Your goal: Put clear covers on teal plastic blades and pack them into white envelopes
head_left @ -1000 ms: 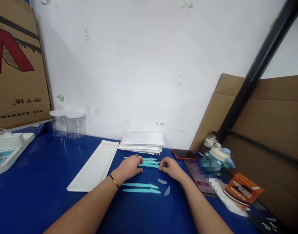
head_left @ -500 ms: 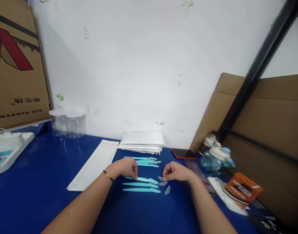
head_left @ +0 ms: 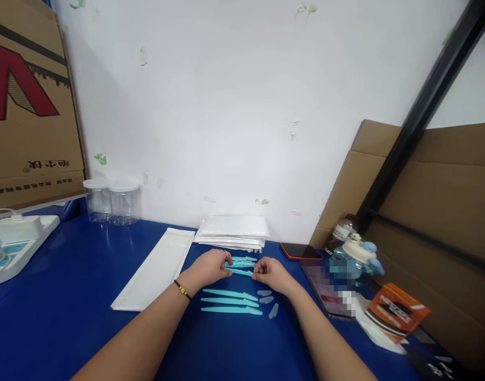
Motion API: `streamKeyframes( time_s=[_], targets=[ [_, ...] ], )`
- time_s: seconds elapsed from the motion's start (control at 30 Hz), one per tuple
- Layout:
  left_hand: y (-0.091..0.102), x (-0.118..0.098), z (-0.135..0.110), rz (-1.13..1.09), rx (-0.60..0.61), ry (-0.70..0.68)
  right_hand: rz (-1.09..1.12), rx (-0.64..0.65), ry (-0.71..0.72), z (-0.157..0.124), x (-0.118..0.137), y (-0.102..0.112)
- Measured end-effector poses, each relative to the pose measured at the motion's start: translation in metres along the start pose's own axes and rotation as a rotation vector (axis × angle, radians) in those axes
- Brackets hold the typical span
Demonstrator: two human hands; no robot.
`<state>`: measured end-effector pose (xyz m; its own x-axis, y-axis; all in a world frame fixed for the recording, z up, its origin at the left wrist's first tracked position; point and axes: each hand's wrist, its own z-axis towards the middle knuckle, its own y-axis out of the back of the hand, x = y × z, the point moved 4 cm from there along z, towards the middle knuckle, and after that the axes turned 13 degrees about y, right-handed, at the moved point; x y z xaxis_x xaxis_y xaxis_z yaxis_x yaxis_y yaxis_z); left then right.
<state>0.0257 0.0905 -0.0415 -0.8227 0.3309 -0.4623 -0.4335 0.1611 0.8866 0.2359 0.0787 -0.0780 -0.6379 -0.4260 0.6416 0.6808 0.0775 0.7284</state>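
On the blue table [head_left: 67, 317] lie several slim teal plastic razors. Three of them [head_left: 230, 301] lie side by side near me, with three small clear caps [head_left: 267, 300] to their right. A further group of teal razors [head_left: 244, 260] lies behind my hands. My left hand [head_left: 208, 267], with a ring and a bracelet, and my right hand [head_left: 269, 274] are both closed on the ends of one teal razor [head_left: 240, 272] between them.
A long white packet [head_left: 155, 270] lies left of my hands, a stack of white packets [head_left: 232, 232] against the wall. Two clear jars [head_left: 111, 201] and a white power strip [head_left: 16, 238] sit at the left. Phones [head_left: 321, 286], a bottle [head_left: 351, 259] and an orange box [head_left: 396, 312] sit at the right.
Both hands laid a third razor and a cap down in the near row, then moved back to the far group and took hold of another razor.
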Motion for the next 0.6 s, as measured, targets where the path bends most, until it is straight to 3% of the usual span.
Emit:
streamKeyframes(
  time_s=[0.1, 0.23, 0.47, 0.53, 0.6],
  targets=[
    [-0.005, -0.004, -0.001, 0.067, 0.009, -0.025, 0.108, 0.094, -0.009, -0.005, 0.002, 0.0],
    [-0.007, -0.004, -0.004, 0.041, 0.167, 0.047, 0.221, 0.207, -0.035, -0.012, 0.006, 0.001],
    [0.004, 0.01, -0.008, -0.017, 0.318, 0.092, 0.255, 0.254, -0.071, -0.024, -0.002, 0.022],
    [0.004, 0.012, -0.008, -0.046, 0.344, 0.079, 0.213, 0.191, -0.073, -0.023, -0.008, 0.027],
    [0.003, 0.012, -0.007, -0.071, 0.34, 0.061, 0.096, 0.028, -0.032, -0.018, -0.013, 0.031]
  ],
)
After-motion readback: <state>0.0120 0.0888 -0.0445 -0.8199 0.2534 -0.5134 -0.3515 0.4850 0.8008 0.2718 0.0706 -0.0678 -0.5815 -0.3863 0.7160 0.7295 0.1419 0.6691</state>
